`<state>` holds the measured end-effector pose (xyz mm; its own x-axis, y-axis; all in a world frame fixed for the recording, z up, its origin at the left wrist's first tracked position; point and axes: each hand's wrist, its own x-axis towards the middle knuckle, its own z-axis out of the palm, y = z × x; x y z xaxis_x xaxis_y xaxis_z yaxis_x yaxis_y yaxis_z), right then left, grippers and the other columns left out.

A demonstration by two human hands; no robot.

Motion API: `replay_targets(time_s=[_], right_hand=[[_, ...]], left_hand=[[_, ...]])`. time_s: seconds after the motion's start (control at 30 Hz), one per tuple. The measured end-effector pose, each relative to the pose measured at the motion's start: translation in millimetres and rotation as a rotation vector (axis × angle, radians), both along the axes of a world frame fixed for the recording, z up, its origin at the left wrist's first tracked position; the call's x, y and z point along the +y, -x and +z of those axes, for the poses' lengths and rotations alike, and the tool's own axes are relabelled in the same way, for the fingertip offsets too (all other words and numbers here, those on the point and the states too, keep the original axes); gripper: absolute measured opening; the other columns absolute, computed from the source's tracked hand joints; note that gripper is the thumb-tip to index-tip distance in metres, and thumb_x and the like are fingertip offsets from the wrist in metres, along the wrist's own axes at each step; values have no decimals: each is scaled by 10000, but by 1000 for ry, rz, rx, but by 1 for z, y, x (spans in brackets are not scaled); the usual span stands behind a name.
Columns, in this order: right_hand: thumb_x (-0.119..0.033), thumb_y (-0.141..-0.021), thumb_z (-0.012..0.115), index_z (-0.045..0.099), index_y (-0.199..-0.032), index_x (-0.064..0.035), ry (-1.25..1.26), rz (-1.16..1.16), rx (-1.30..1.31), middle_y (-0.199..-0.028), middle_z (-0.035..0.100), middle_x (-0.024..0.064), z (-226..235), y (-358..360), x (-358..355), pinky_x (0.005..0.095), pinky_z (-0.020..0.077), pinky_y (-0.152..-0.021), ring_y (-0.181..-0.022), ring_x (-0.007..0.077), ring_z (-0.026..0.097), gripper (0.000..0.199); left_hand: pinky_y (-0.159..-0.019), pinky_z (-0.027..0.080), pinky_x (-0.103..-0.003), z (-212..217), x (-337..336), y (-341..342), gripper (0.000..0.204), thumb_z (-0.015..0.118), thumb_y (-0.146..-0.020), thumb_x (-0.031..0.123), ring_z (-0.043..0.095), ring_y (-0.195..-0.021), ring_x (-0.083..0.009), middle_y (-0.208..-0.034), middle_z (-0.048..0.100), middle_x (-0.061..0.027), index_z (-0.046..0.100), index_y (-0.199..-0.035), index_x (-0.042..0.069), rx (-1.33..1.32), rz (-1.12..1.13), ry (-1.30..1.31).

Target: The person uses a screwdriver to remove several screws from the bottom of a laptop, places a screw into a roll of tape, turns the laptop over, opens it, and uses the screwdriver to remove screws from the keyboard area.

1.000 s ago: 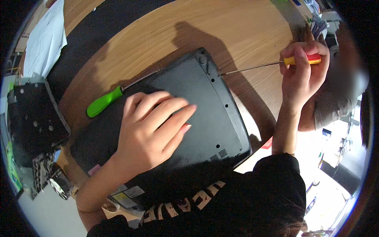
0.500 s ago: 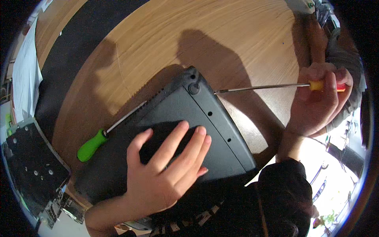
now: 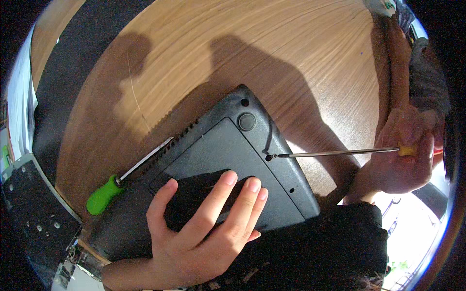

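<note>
Nearest the viewer, the person's left hand (image 3: 204, 233) lies palm down, fingers (image 3: 213, 203) spread and released, pressing flat on a black plastic device casing (image 3: 233, 160). The hand grips nothing; it only rests on the casing's raised centre panel. A dark sleeve (image 3: 315, 247) fills the lower edge beside it.

The casing lies underside up on a round wooden bench (image 3: 272, 53), tilted diagonally, with one rounded corner pointing away from the person. Near that corner sits a round rubber foot (image 3: 246, 121), and small screw holes run along the right edge.

To the right, the right hand (image 3: 403, 155) is clenched around the yellow handle of a long thin screwdriver (image 3: 340, 153). Its metal shaft reaches leftward, nearly level, and its tip sits in a screw hole (image 3: 268, 157) on the casing's right edge.

On the left, a second screwdriver with a green handle (image 3: 103, 195) lies on the bench, its blade touching or slipped under the casing's left edge; which one cannot be told.

Farther left, off the bench edge, stands a dark perforated metal panel (image 3: 29, 213). Shadows of the person fall across the bench's far half.
</note>
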<state>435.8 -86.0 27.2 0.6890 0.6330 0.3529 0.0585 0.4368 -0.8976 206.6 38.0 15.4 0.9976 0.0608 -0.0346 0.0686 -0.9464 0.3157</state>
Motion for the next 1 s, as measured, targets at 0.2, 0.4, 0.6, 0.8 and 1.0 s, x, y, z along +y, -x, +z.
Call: replay_targets(time_s=[0.2, 0.4, 0.6, 0.8, 1.0], right_hand=[[-66, -889, 456, 436, -836, -122, -77, -29, -47, -743, 420, 35, -5, 5, 0, 304, 340, -601, -657, 149, 362, 80], [-85, -891, 472, 435, -846, -139, 212, 77, -481, -757, 450, 39, 2, -1, -10, 277, 284, -403, -478, 145, 347, 80], [-176, -901, 533, 419, -1031, -116, 209, 275, -597, -841, 499, 80, 7, -3, -11, 238, 376, -410, -515, 146, 463, 183], [-267, -910, 593, 403, -1215, -94, 207, 405, -650, -924, 548, 120, 13, 2, -3, 200, 467, -418, -553, 146, 579, 399], [-265, -942, 539, 408, -1171, -85, 173, 508, -706, -935, 547, 155, 19, 10, 5, 247, 504, -460, -554, 171, 576, 319]], left_hand=[[-1017, 263, -603, 1, -1, -1, 416, 613, -799, 397, 492, -1184, -226, -1269, 536, 15, 663, -1137, 159, -11, 21, 5], [-1028, 251, -596, 2, 0, 0, 405, 624, -801, 376, 496, -1186, -220, -1276, 539, 19, 663, -1139, 158, -34, 28, 17], [-1028, 245, -600, 5, 0, 2, 417, 637, -785, 369, 481, -1207, -220, -1274, 543, 15, 663, -1142, 156, 10, 23, 22], [-1011, 255, -602, -2, -4, 3, 462, 690, -729, 348, 482, -1212, -228, -1285, 547, 9, 662, -1144, 147, -39, 81, 56], [-982, 277, -594, -6, 1, 10, 563, 732, -686, 269, 501, -1204, -212, -1287, 556, -5, 610, -1218, 133, -89, 95, 114]])
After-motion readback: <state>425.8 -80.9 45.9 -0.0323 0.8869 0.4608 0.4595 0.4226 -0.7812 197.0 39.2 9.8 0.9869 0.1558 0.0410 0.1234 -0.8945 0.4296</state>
